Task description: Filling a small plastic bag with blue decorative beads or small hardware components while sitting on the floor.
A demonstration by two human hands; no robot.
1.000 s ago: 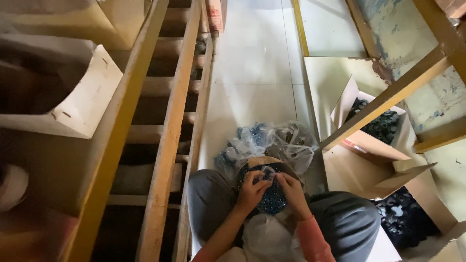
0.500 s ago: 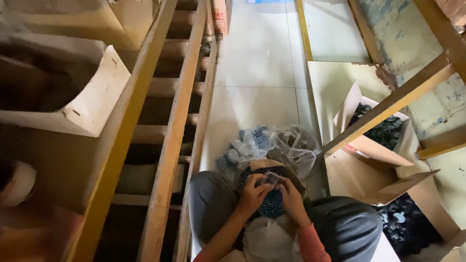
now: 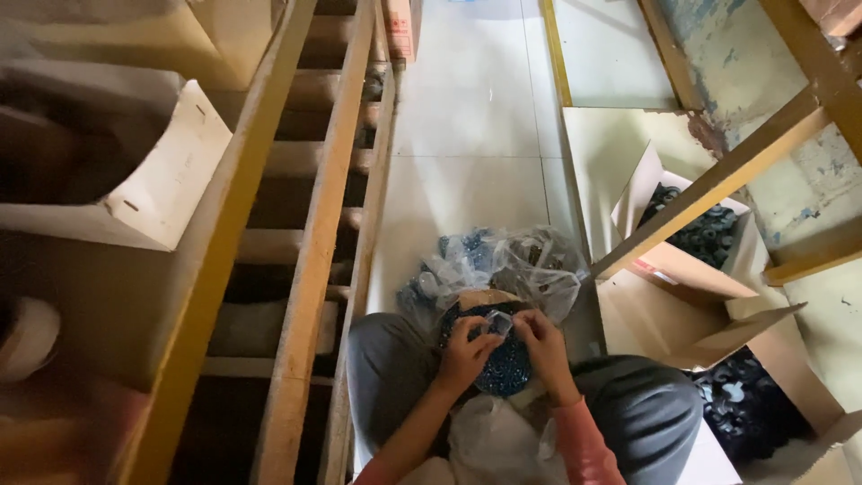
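Low centre of frame: left hand (image 3: 464, 352) and right hand (image 3: 537, 339) meet fingertip to fingertip, both pinched shut on a small clear plastic bag (image 3: 496, 321) held just above a round tray heaped with small dark blue parts (image 3: 505, 364) in the lap. What is inside the bag is too small to tell. To do this well, I'd judge: keep the pinch light on the bag's edges, keep the mouth up, and stay over the tray so any dropped piece lands back in the heap rather than on the white tiled floor (image 3: 467, 108). Just above the hands lies a crumpled clear plastic sack of more blue parts (image 3: 512, 260), touching the tray's far edge. Right of frame, open cardboard boxes of dark ring-shaped parts (image 3: 709, 235) sit under yellow shelf beams (image 3: 718, 184); left side, yellow wooden racking (image 3: 310, 224).
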